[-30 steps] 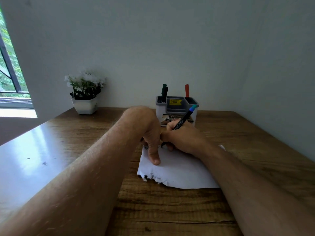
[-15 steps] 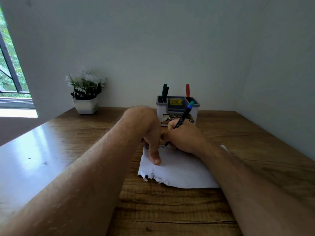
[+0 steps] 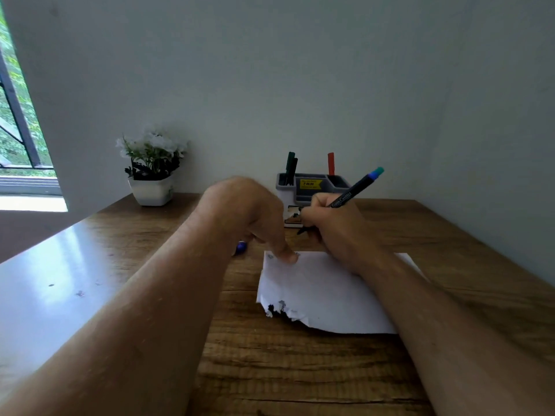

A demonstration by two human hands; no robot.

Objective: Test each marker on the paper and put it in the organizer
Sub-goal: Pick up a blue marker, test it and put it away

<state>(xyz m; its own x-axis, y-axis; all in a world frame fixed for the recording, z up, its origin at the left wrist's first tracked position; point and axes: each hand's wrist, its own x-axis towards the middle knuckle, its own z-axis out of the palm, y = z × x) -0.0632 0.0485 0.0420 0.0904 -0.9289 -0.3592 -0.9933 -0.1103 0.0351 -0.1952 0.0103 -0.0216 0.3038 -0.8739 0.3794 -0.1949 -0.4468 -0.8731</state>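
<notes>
Right hand (image 3: 333,226) grips the marker (image 3: 354,190), its tip hidden behind the fingers; left hand (image 3: 249,214) presses one fingertip on the paper (image 3: 324,295), other fingers unclear.

A single wide-angle view from the person's head looks forward and slightly down along both forearms, close over the near edge of the wooden desk (image 3: 270,370). It faces the back wall (image 3: 270,70), with a window (image 3: 18,115) at its left edge; straight lines bow toward the borders.
</notes>
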